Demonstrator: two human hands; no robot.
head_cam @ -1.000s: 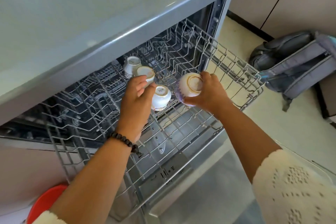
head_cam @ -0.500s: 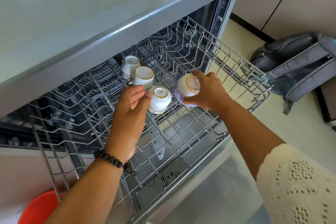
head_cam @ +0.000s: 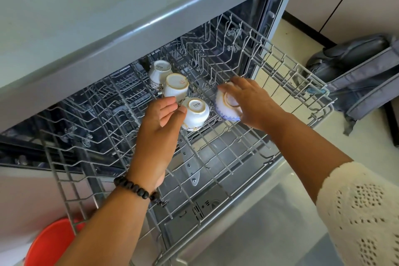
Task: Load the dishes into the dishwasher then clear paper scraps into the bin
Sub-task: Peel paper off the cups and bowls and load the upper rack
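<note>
Still on the loading step: right hand [head_cam: 252,103] grips a blue-rimmed cup [head_cam: 226,108] upside down on the pulled-out rack [head_cam: 216,157]. At its 9 o'clock, left hand [head_cam: 159,119] fingertips touch another cup [head_cam: 195,113]. Next, probably let go once both sit steady.

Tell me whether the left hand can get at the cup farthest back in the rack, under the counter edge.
Probably yes. The left hand rests by the nearest cup, and the back cup sits uncovered above the rack. The middle cup stands between, so reach over it.
</note>
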